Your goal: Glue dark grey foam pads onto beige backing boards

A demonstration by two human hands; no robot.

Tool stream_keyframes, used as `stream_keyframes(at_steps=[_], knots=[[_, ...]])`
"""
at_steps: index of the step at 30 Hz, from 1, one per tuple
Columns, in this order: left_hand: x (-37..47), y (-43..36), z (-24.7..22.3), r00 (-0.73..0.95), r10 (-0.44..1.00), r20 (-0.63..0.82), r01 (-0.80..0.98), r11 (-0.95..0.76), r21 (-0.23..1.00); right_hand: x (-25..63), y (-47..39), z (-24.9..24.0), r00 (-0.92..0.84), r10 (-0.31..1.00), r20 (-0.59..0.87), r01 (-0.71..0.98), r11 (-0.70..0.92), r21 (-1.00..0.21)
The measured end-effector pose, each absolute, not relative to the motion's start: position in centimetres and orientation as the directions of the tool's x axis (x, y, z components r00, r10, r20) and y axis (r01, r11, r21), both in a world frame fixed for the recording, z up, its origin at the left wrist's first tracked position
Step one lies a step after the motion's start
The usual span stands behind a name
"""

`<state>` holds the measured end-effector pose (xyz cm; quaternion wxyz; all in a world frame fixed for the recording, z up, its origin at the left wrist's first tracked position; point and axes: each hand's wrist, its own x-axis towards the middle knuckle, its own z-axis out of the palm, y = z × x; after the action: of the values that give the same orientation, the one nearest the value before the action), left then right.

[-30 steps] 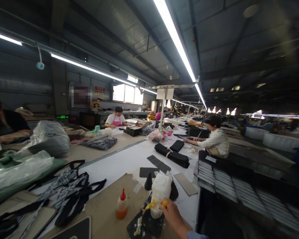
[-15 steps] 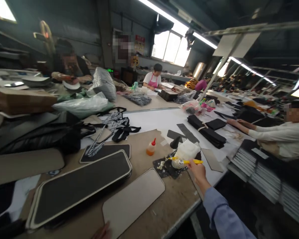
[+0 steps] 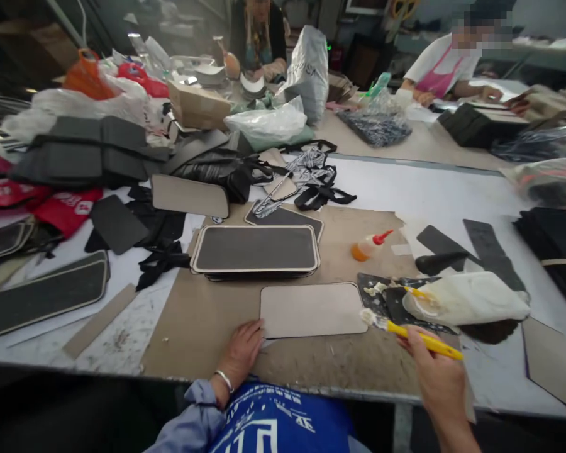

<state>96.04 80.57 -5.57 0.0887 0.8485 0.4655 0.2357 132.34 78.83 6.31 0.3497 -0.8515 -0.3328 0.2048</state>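
A yellow-handled brush (image 3: 422, 340) with whitish paste on its bristles is held in my right hand (image 3: 436, 371), closed round the handle. Its bristle end is at the right edge of a pale beige rounded panel (image 3: 311, 309). At that panel's lower left corner, my left hand (image 3: 243, 352) lies flat with fingers stretched out, touching the edge. A cut-open white plastic container (image 3: 485, 296) rests on its side on a dark, paste-smeared board (image 3: 375, 301), something yellow at its mouth. Behind the panel sits a stack of dark panels with pale rims (image 3: 259, 248).
Beyond the panel stands a small bottle (image 3: 365, 246) with orange liquid and a red nozzle. Dark strips (image 3: 483, 239) lie at right. Black straps (image 3: 321, 196), bags and a cardboard box (image 3: 198, 104) crowd the far left. Two co-workers sit across the table.
The view has swung left and down. My right hand has brought the brush from the white container to the beige panel's right edge. My left hand now shows fully at the panel's corner.
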Motion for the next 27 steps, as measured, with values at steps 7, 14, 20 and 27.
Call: stream_keyframes(at_steps=[7, 14, 20, 27], knots=[[95.2, 80.8, -5.2, 0.481, 0.826, 0.293, 0.721, -0.563, 0.404, 119.2, 82.4, 3.4, 0.460, 0.832, -0.311, 0.174, -0.427, -0.887], [94.4, 81.4, -5.5, 0.518, 0.795, 0.316, 0.670, -0.607, 0.427, 113.4, 83.9, 1.2, 0.299, 0.921, -0.249, 0.245, -0.326, -0.913], [94.0, 82.0, -5.6, 0.550, 0.770, 0.323, 0.652, -0.638, 0.409, 118.8, 83.5, 0.5, 0.458, 0.882, -0.107, 0.463, -0.340, -0.818], [94.0, 82.4, -5.4, 0.563, 0.756, 0.333, 0.635, -0.654, 0.410, 126.8, 80.3, 2.0, 0.520, 0.830, 0.201, 0.765, -0.348, -0.541]])
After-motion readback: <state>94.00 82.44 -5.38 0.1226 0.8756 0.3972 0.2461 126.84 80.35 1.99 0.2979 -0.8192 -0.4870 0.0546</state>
